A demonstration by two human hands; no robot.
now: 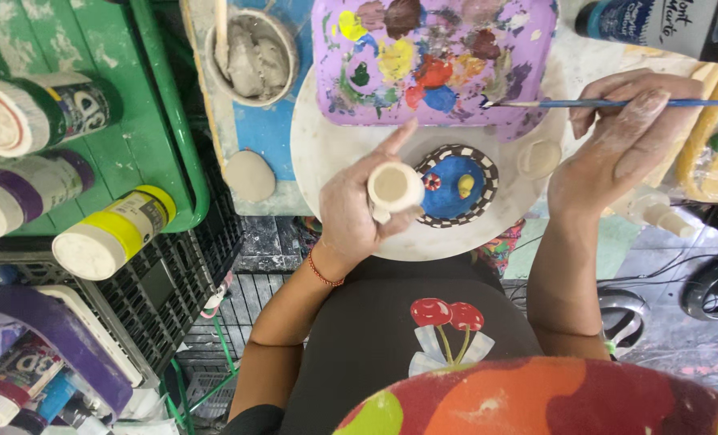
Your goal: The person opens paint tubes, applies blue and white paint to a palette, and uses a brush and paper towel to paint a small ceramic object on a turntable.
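My left hand grips a small unpainted clay cup beside the checker-rimmed blue dish, while my right hand pinches a thin blue-handled paintbrush above it.

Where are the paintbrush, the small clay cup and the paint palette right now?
paintbrush (616, 103), head view, on the middle of its blue handle.
small clay cup (391, 185), head view, on its round unpainted base, held in the left hand.
paint palette (536, 32), head view, on its purple right rim.
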